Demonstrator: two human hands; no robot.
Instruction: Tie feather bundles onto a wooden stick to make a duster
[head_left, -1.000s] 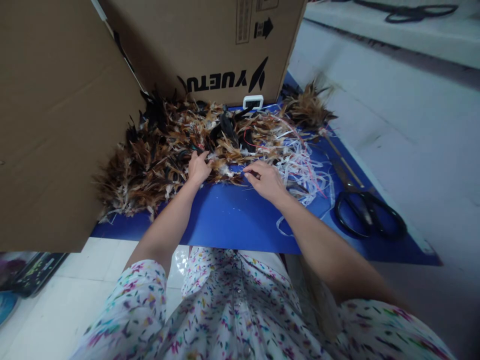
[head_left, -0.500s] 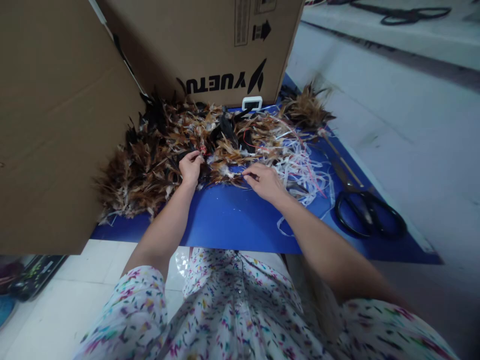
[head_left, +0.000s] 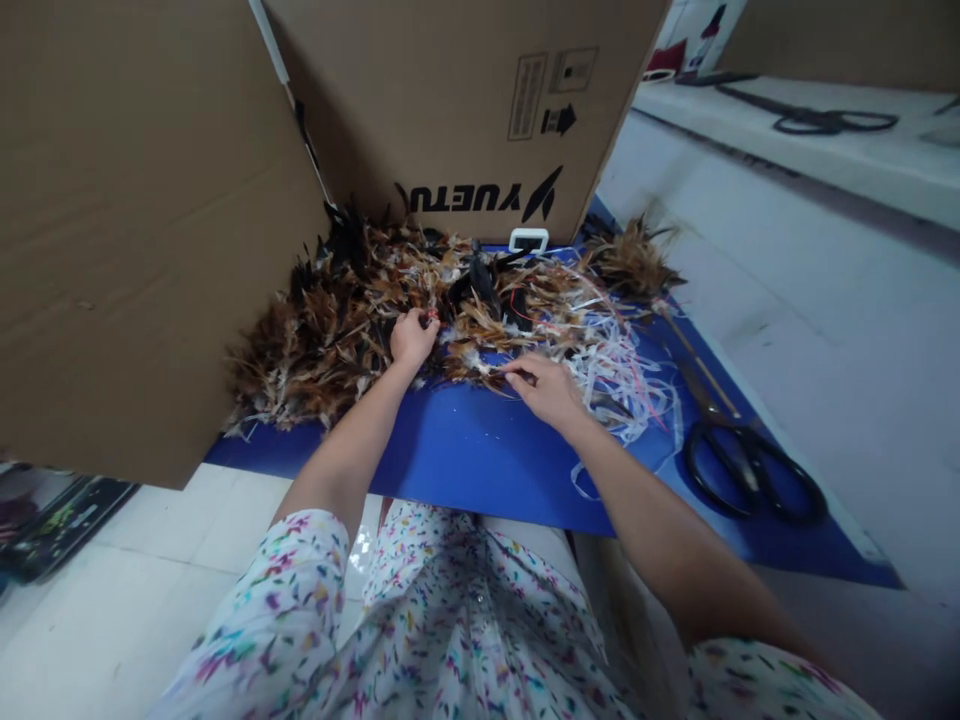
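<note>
A thick heap of brown and black feathers (head_left: 360, 290) covers the back and left of a blue board (head_left: 450, 450). At the heap's front edge, my left hand (head_left: 414, 338) has its fingers closed beside a red tie among the feathers; what they pinch is hidden. My right hand (head_left: 546, 385) is a little to the right, its thumb and forefinger pinching the thin end of a feather (head_left: 495, 370) in a small pale-based bunch. Close to the right hand lies a tangle of white plastic strips (head_left: 619, 375) with some pink string.
Large black-handled scissors (head_left: 750, 470) lie at the board's right. Behind them is a feather duster (head_left: 634, 260) with a thin stick. A small white-framed device (head_left: 529, 240) stands against a cardboard box (head_left: 465, 110). Another cardboard panel (head_left: 135, 230) walls the left. More scissors (head_left: 825, 120) rest on a ledge.
The whole view has shifted, so the scene sits further right and slightly lower. Both hands keep nearly the same places over the feathers, fingers still pinched.
</note>
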